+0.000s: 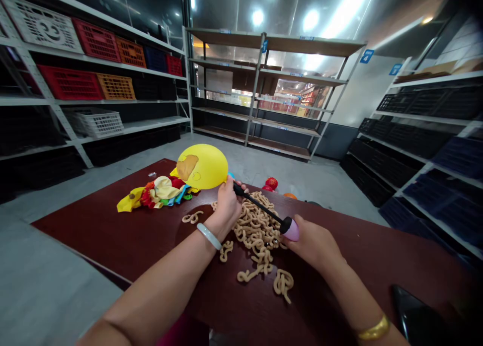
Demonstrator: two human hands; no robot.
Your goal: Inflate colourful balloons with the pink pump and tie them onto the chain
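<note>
A partly inflated yellow balloon point(211, 165) with a brown printed patch points up and to the left, above the table. My left hand point(227, 203), closed, pinches its neck against the black end of a hand-held balloon pump. The balloon pump point(264, 208) has a thin black rod running right and down to a pinkish-purple handle. Around that handle my right hand point(315, 241) is closed. Beneath both hands lies a heap of tan, coiled, rope-like pieces point(253, 226), with a few loose ones nearer me. Flat, colourful balloons point(162, 192) are piled left of my left hand.
The dark red-brown table point(151, 245) has a black phone-like object point(415, 313) at its right. Red round objects point(270, 183) show beyond its far edge. Shelves with plastic crates point(71, 83) stand left, a metal rack point(260, 84) behind, and dark crates point(422, 139) on shelves right.
</note>
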